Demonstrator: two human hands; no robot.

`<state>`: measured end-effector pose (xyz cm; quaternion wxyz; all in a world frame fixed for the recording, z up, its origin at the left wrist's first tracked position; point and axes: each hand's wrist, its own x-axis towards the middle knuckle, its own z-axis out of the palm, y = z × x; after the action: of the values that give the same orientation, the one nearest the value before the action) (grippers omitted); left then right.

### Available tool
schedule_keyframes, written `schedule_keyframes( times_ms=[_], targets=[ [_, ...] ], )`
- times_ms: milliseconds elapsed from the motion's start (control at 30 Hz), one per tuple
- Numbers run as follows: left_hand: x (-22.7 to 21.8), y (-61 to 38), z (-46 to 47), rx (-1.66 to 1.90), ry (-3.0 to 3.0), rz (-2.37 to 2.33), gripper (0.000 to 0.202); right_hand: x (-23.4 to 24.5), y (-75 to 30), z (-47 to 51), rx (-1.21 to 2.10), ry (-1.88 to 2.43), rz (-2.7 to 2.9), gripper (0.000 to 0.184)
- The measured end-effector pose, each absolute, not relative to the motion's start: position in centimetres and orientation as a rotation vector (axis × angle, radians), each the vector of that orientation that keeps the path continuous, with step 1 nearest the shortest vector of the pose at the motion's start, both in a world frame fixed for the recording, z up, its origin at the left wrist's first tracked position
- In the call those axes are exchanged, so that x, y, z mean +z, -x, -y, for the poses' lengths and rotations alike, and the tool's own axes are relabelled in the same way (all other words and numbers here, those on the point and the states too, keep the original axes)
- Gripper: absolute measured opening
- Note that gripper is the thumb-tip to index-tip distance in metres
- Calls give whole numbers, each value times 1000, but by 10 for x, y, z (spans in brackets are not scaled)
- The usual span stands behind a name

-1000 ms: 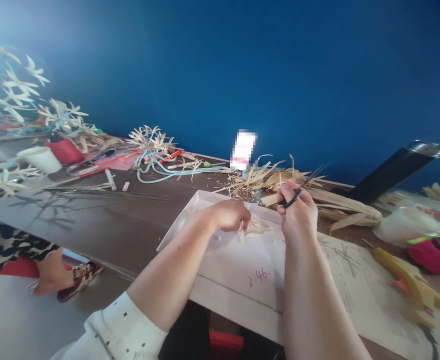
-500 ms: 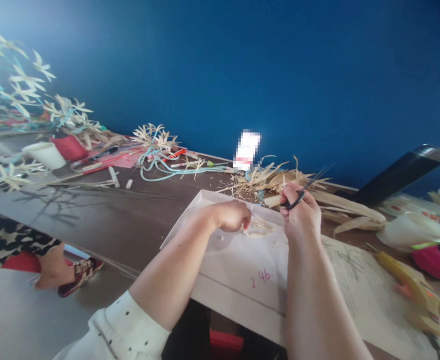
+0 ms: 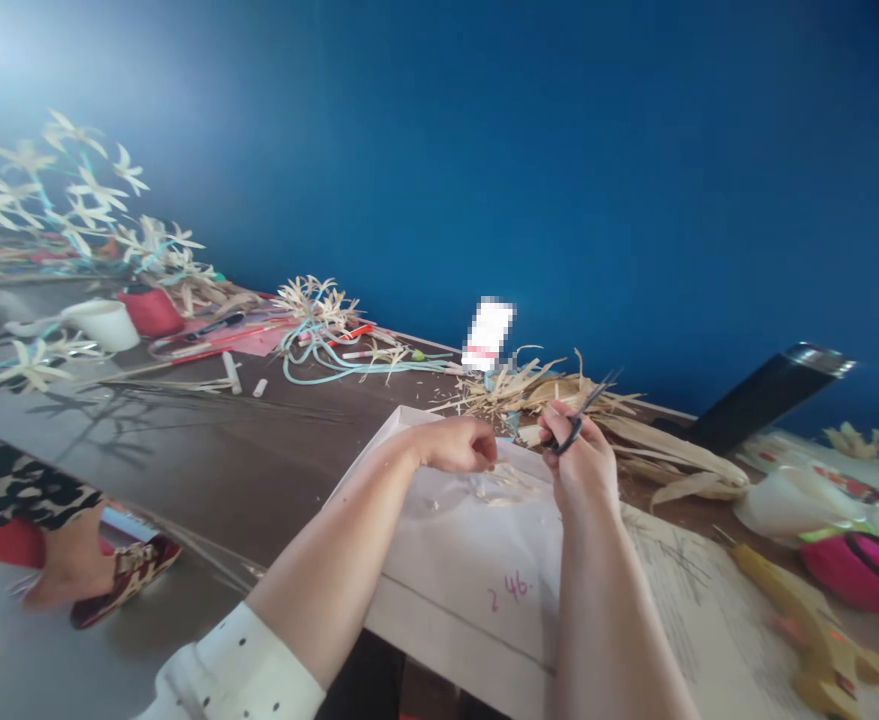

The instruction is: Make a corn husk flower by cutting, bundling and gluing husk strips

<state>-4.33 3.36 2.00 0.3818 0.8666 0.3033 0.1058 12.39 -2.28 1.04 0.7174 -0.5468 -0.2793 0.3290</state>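
Observation:
My left hand [image 3: 460, 444] is curled in a pinch over a white box lid [image 3: 446, 560], holding a pale strip of dried husk [image 3: 503, 484] that lies on the lid. My right hand [image 3: 580, 462] is closed round black-handled scissors [image 3: 574, 420], whose blades point up and to the right, just above the husk. The two hands are a few centimetres apart. A pile of dried husks [image 3: 559, 392] lies right behind them on the brown table [image 3: 206, 450].
Husk flowers [image 3: 71, 200], a white cup [image 3: 105, 324], a red pot [image 3: 150, 310], pens and pale blue cord [image 3: 319, 355] lie at the left. A black flask [image 3: 769, 395], a yellow glue gun [image 3: 799, 610] and a pink bag [image 3: 866, 570] stand at the right. Another person's foot [image 3: 71, 575] shows lower left.
The view has shifted, so everything sits a little lower in the picture. My right hand with the scissors has drawn slightly closer to my left hand. Both grips are unchanged.

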Motion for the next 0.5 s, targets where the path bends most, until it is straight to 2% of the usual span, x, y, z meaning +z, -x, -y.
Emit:
schedule_keyframes(
  times_ms=[300,500],
  targets=[
    [18,31,-35,685,-1530,-911,19,0,-124,21,872,1231,769,53],
    [13,28,-36,743,-1529,-889,22,-4,-122,19,922,1254,840,55]
  ],
)
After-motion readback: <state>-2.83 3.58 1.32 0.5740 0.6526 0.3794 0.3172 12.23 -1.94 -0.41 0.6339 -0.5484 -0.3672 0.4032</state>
